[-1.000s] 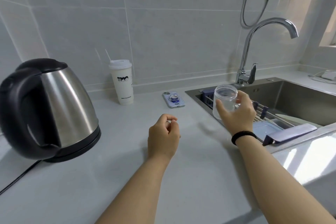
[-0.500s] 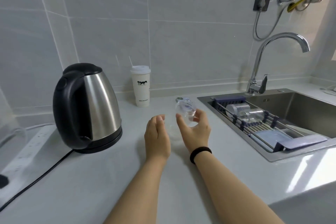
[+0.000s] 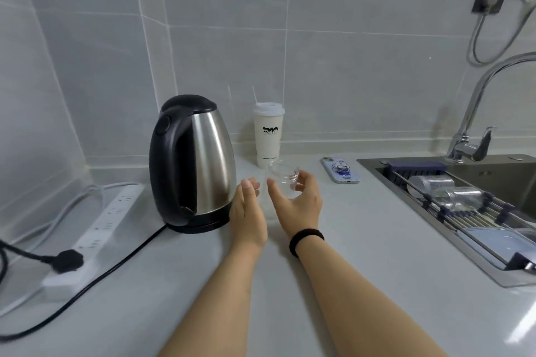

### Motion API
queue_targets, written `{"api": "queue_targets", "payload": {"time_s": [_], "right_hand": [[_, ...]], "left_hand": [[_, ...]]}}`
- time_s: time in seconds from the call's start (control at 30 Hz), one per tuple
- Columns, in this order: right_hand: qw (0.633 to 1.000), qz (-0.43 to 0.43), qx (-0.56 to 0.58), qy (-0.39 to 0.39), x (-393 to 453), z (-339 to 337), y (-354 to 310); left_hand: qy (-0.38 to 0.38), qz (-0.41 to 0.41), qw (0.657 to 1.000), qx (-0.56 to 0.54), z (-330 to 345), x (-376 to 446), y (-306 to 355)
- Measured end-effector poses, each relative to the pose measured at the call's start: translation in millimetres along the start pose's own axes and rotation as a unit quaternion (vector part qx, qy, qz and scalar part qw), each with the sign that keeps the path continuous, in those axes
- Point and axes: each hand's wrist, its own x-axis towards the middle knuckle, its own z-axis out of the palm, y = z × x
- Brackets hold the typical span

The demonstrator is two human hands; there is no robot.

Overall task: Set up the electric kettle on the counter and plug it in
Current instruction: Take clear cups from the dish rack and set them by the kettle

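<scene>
A steel electric kettle (image 3: 200,165) with a black handle and lid stands on its black base on the grey counter (image 3: 145,284). Its black cord (image 3: 116,266) runs off to the lower left. A black plug (image 3: 68,261) sits in a white power strip (image 3: 98,229) along the left wall. My right hand (image 3: 295,200) holds a clear glass jar (image 3: 282,180) just right of the kettle. My left hand (image 3: 246,211) is beside it, fingers straight and apart, holding nothing, close to the kettle's base.
A white lidded paper cup (image 3: 268,138) with a straw stands by the back wall. A phone (image 3: 340,169) lies face down near the sink (image 3: 464,200). A drying rack with clear jars (image 3: 446,191) spans the sink, under a chrome tap (image 3: 475,124).
My right hand lifted the jar off the sink rack and carried it left to beside the kettle. My left hand went from a fist to open. The view swung left.
</scene>
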Motion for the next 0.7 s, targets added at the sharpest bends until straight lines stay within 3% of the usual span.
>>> {"api": "queue_targets", "payload": {"time_s": [0.27, 0.7], "right_hand": [[1.000, -0.004, -0.004, -0.028, 16, 27, 5], [0.998, 0.028, -0.020, -0.048, 36, 46, 17]], "left_hand": [[0.021, 0.030, 0.999, 0.026, 5, 16, -7], [-0.037, 0.020, 0.998, 0.036, 7, 31, -11]]}}
